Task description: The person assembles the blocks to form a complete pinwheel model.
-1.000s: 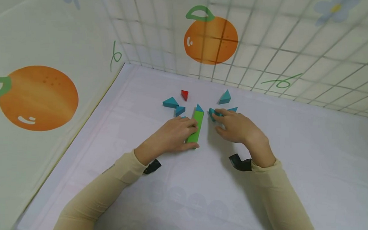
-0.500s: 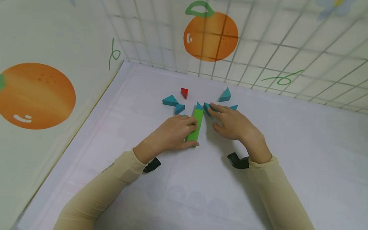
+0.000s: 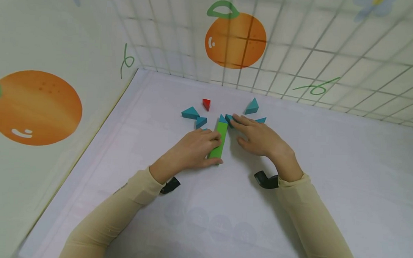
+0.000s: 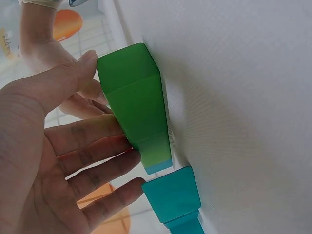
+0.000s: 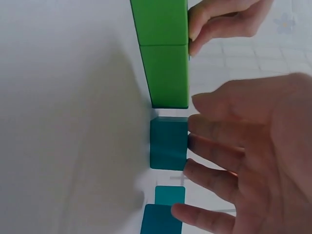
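Two green blocks [image 3: 218, 142] lie end to end in a bar, with a blue triangular block [image 3: 222, 119] at its far end. My left hand [image 3: 197, 149] rests over the bar. In the left wrist view its thumb touches the near corner of the green bar [image 4: 131, 97], and its fingertips lie along the top edge. A blue triangular block [image 3: 229, 119] lies just right of the bar's tip, partly covered by my right hand [image 3: 261, 136]. In the right wrist view, extended fingertips touch the top of that blue block [image 5: 169, 144].
Left of the bar are blue triangular blocks [image 3: 190, 113], one mostly hidden by the left hand. A small red triangular block [image 3: 206, 104] lies behind them. Further right are another blue block [image 3: 252, 106] and a blue tip [image 3: 261, 120] behind the right hand. Fabric walls [image 3: 181, 67] border the surface.
My right hand has slid a blue triangular block leftward, close to the blue tip of the green bar. The left hand has stayed on the bar.
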`<state>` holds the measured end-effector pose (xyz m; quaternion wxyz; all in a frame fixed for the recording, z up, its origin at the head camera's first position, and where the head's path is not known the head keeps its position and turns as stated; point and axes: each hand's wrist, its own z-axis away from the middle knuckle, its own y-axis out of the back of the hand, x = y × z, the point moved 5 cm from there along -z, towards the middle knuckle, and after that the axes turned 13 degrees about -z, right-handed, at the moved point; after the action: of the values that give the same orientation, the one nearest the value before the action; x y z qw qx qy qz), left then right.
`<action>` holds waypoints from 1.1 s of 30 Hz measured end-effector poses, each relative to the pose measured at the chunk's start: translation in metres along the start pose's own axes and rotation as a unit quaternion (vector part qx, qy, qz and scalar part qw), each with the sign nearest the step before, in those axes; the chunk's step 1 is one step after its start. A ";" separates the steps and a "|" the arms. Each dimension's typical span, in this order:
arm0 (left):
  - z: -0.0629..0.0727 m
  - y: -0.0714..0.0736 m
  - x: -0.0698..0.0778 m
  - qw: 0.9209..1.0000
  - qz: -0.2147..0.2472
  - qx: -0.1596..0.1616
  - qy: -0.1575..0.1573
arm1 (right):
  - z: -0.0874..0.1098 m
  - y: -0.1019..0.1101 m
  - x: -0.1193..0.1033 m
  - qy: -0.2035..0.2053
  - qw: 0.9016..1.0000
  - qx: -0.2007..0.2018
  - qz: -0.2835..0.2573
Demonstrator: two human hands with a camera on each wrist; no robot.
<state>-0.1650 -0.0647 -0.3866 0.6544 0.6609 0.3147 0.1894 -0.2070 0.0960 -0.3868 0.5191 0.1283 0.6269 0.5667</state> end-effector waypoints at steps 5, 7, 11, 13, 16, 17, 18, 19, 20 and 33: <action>0.000 0.000 0.000 1.000 0.001 0.004 0.000 | 0.000 0.001 0.000 0.009 1.000 0.007 -0.006; 0.000 0.001 0.001 1.000 0.002 0.002 0.001 | -0.001 0.001 0.000 0.013 1.000 0.008 -0.008; 0.000 0.002 0.001 1.000 0.004 -0.004 0.001 | -0.002 0.000 0.002 0.021 1.000 0.012 -0.009; 0.000 0.002 0.001 1.000 0.005 -0.006 0.001 | -0.002 -0.001 0.002 0.023 1.000 0.014 -0.009; 0.000 0.003 0.001 1.000 0.003 -0.006 0.001 | -0.003 -0.001 0.002 0.022 1.000 0.017 -0.007; 0.000 0.003 0.001 1.000 0.002 -0.005 0.000 | -0.004 -0.001 0.001 0.023 1.000 0.016 -0.007; 0.000 0.003 0.001 1.000 0.002 -0.005 0.000 | -0.004 -0.001 0.001 0.022 1.000 0.015 -0.006; 0.000 0.003 0.001 1.000 0.002 -0.004 0.001 | -0.005 -0.002 0.001 0.021 1.000 0.014 -0.005; 0.000 0.002 0.001 1.000 0.003 -0.004 0.001 | -0.005 -0.002 0.001 0.021 1.000 0.014 -0.006; 0.000 0.002 0.000 1.000 -0.001 -0.004 0.001 | -0.006 -0.002 -0.001 0.028 0.999 0.015 -0.010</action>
<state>-0.1647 -0.0642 -0.3848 0.6571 0.6578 0.3147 0.1908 -0.2103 0.0914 -0.3894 0.5050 0.1138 0.6507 0.5555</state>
